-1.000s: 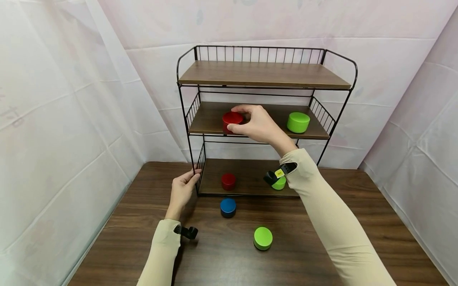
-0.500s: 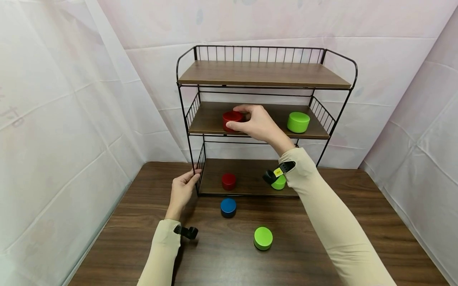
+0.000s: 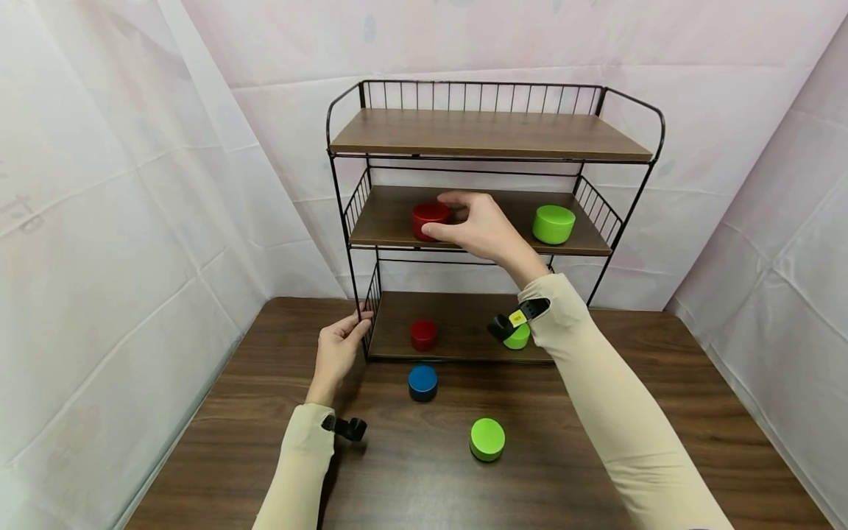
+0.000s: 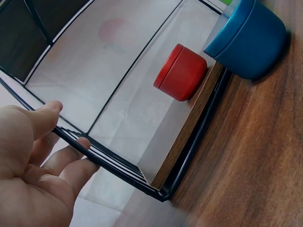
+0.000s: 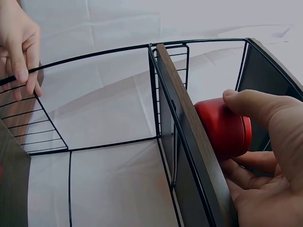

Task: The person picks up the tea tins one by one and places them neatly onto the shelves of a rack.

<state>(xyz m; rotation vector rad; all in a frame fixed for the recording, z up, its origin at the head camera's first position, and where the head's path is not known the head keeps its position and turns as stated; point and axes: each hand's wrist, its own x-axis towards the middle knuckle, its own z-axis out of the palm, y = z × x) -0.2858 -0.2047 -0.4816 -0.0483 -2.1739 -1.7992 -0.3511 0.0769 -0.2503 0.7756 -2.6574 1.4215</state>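
Three-tier rack (image 3: pixel 490 132), left hand (image 3: pixel 336 353) pinching its left front post (image 3: pixel 352 272), right hand (image 3: pixel 482 227) kinda loosely curled round a red tub (image 3: pixel 427 216), thumb touching it, tub's on the middle shelf (image 3: pixel 391 202), green tub (image 3: pixel 553 225) further right.

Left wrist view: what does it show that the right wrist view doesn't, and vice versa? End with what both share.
Only left wrist: the blue tin and a green sliver at the top edge.
Only right wrist: the right hand, thumb and fingers around the upper red tin.
Both: the left hand gripping the side of the rack. Possibly also the lower red tin, clear in the left wrist view; a red sliver at the other's left edge is too cropped to tell.
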